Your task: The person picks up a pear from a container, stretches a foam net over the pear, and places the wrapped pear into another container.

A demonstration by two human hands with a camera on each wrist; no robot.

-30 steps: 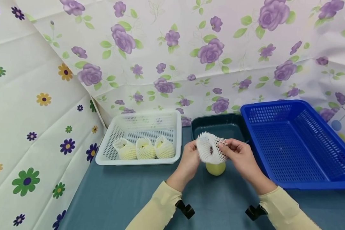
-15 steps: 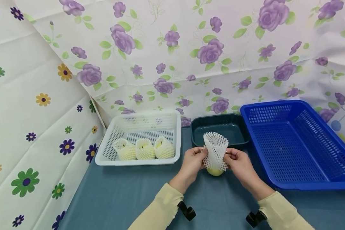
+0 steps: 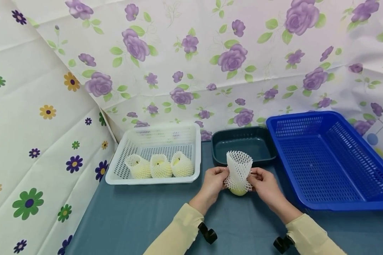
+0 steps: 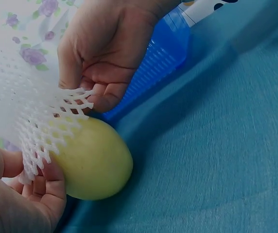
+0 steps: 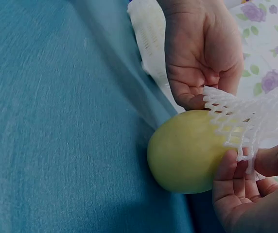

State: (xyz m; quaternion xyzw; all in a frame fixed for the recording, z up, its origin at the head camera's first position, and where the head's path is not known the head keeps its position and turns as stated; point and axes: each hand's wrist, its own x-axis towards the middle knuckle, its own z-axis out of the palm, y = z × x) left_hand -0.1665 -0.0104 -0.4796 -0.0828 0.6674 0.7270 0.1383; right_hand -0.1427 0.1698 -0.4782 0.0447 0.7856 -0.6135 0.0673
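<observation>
A white foam fruit net (image 3: 239,166) stands upright over a smooth yellow-green fruit (image 4: 100,160) on the table. The net covers the fruit's upper part; its rounded lower part is bare. My left hand (image 3: 212,184) pinches the net's lower rim on the left side, thumb and fingers curled on the mesh. On the opposite side my right hand (image 3: 267,185) pinches the same rim, and its fingers (image 5: 226,184) lie against the fruit. The fruit's top is hidden inside the net.
Left of the hands, a white basket (image 3: 153,181) holds three fruits (image 3: 161,169) in foam nets. Behind the net sits a dark green tray (image 3: 220,136). A large blue basket (image 3: 319,170) stands at the right. Blue-green cloth (image 3: 140,212) covers the table.
The net, earlier held tilted with its opening toward me above the fruit, is now upright and pulled down over it. Both hands have moved lower, and less of the fruit shows.
</observation>
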